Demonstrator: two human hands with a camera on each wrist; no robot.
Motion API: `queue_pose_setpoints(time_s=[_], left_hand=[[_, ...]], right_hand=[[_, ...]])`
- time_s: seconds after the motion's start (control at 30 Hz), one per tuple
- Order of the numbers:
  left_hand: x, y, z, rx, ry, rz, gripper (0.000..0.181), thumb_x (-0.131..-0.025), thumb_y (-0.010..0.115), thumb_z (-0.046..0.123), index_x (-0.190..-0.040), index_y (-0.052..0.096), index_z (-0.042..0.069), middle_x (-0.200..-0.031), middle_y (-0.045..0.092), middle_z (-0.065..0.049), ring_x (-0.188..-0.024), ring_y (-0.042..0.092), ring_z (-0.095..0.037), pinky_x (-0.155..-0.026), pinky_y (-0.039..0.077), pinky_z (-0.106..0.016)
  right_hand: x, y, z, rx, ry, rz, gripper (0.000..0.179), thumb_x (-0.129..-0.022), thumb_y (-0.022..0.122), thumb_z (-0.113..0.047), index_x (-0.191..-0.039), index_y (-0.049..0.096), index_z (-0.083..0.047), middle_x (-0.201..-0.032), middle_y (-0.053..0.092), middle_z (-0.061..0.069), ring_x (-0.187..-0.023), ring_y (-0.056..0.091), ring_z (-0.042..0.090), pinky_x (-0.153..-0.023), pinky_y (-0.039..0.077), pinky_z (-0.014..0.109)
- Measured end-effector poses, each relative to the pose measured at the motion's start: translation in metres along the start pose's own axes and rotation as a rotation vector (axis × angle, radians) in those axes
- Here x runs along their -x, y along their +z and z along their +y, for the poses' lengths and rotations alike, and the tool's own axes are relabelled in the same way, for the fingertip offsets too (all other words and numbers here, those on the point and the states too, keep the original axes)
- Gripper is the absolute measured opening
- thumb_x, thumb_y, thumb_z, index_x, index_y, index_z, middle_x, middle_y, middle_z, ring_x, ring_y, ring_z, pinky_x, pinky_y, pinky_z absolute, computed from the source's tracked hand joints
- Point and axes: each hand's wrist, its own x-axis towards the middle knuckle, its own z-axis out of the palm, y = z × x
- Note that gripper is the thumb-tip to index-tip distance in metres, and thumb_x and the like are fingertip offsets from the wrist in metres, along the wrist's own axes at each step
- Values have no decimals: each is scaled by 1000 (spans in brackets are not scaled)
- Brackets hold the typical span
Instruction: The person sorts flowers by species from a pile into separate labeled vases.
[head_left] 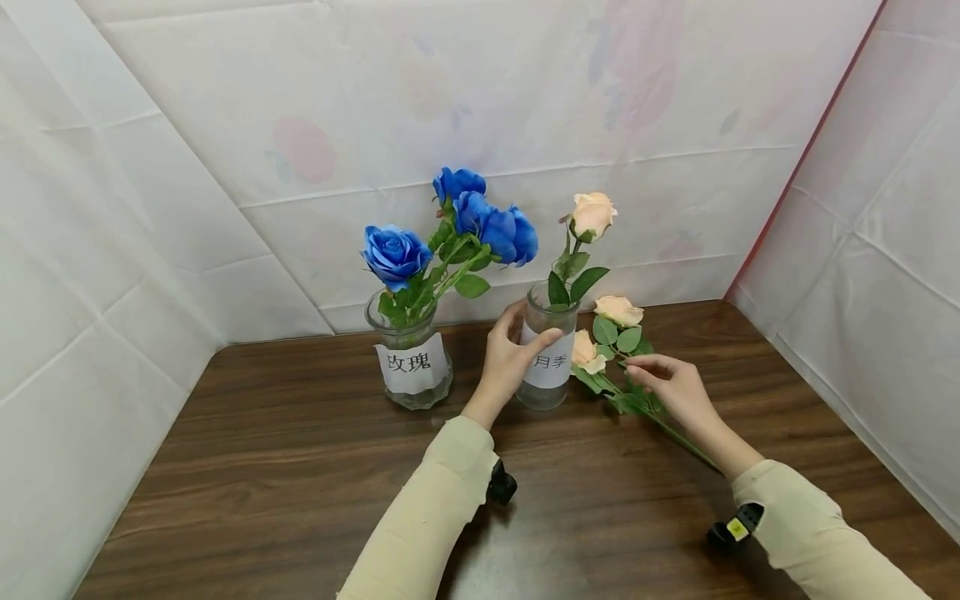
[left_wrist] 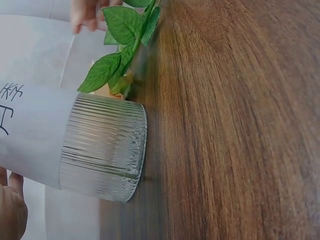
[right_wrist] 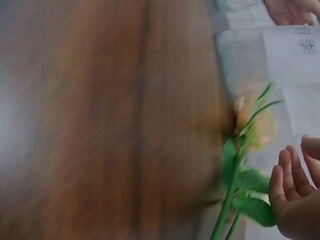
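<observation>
My left hand grips a ribbed glass vase from its left side, the thumb across the front by a white paper label. One peach rose stands upright in this vase. To its right lie more peach roses on the table, with green leaves and long stems. Over these stems is my right hand, its fingertips close to the leaves. In the right wrist view the right hand has bent fingers with the thumb apart, and nothing shows between them. Whether a fingertip touches a leaf is unclear.
Left of the held vase stands another glass vase with a paper label and several blue roses. Both vases are on a dark wooden table. White cloth walls enclose the table's back and sides.
</observation>
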Motion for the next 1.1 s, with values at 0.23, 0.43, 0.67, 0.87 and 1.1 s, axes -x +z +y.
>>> queue_pose_setpoints(time_s=[0.23, 0.43, 0.67, 0.87, 1.1], left_hand=[[-1, -1, -1, 2, -1, 1, 62, -91, 73, 11, -145, 45, -1, -140, 52, -18, -128, 50, -26, -111, 37, -35], [-4, -2, -6, 8, -3, 5, 64, -91, 74, 10, -146, 44, -2, -142, 50, -20, -130, 48, -28, -112, 36, -37], [-15, 1, -38, 17, -9, 36, 64, -90, 76, 18, -147, 47, 10, -142, 51, -9, -132, 46, -21, -112, 35, -33], [-14, 2, -40, 12, -7, 33, 68, -87, 78, 34, -145, 48, 14, -144, 50, -4, -134, 44, -16, -113, 34, -31], [-12, 2, -38, -16, 7, 49, 79, -82, 78, 51, -144, 49, 12, -144, 51, -5, -135, 44, -17, -113, 34, -33]], right_hand=[[8, -9, 17, 142, -27, -47, 31, -96, 68, -19, -117, 69, 4, -109, 69, 20, -84, 66, 23, -64, 53, 29], [9, -8, 28, 235, -40, -100, 25, -92, 73, -16, -108, 73, 3, -100, 72, 16, -81, 65, 18, -63, 51, 28], [8, -2, 34, 243, -31, -123, 21, -89, 74, -7, -104, 72, 9, -86, 71, 10, -76, 65, 17, -63, 51, 26], [9, -12, 26, 288, -26, -161, 26, -94, 69, -9, -110, 69, 11, -107, 68, 26, -97, 64, 37, -72, 54, 37], [13, -31, 9, 278, -10, -121, 33, -99, 64, -19, -119, 67, 8, -119, 64, 27, -106, 61, 40, -75, 53, 39]])
